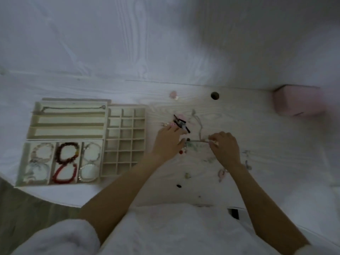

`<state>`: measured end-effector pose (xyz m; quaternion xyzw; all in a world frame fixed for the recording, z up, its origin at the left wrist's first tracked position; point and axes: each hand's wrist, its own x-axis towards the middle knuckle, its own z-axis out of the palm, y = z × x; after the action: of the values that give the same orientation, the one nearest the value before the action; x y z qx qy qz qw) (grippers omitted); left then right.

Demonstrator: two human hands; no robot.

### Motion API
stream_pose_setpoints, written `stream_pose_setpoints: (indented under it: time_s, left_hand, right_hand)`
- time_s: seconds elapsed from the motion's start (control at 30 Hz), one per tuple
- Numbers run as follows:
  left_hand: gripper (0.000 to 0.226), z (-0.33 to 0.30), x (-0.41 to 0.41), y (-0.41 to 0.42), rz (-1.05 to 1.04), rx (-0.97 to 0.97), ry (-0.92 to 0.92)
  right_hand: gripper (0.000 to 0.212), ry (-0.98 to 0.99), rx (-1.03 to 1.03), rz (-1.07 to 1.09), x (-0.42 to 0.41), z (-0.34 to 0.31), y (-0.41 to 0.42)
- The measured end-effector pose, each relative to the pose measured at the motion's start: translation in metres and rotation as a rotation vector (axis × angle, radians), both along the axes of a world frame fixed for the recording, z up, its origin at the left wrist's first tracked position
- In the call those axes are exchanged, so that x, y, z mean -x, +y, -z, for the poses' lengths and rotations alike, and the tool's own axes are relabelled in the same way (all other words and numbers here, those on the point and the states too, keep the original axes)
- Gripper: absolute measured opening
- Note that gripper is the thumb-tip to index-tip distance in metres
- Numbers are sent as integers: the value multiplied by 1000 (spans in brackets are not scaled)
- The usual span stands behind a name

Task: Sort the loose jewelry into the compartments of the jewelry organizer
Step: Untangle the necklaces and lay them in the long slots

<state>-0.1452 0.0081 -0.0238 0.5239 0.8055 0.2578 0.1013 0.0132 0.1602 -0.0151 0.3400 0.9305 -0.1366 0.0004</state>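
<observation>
Two hands stretch a thin chain (197, 141) between them: left hand (168, 139) and right hand (225, 146) each pinch an end, right of the jewelry organizer (123, 142) on the table (257, 126).

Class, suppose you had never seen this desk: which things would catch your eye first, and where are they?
Probably the red bracelets in the middle compartment of the tray at the lower left. Next, the left hand and right hand pulling a thin chain between them. A pink box sits far right.
</observation>
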Motion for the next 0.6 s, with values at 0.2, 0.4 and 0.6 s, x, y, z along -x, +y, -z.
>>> stream_pose_setpoints:
  time_s: [0.2,0.4,0.6]
  left_hand:
    - [36,-2,23,87,-78,154,29]
    - [31,16,21,120,-128,328,103]
    - [15,20,18,120,-112,232,54]
  right_hand:
    - [25,44,218,17,30,2,59]
    - [35,-68,171,-103,52,12,73]
    - [33,-28,159,-113,45,20,65]
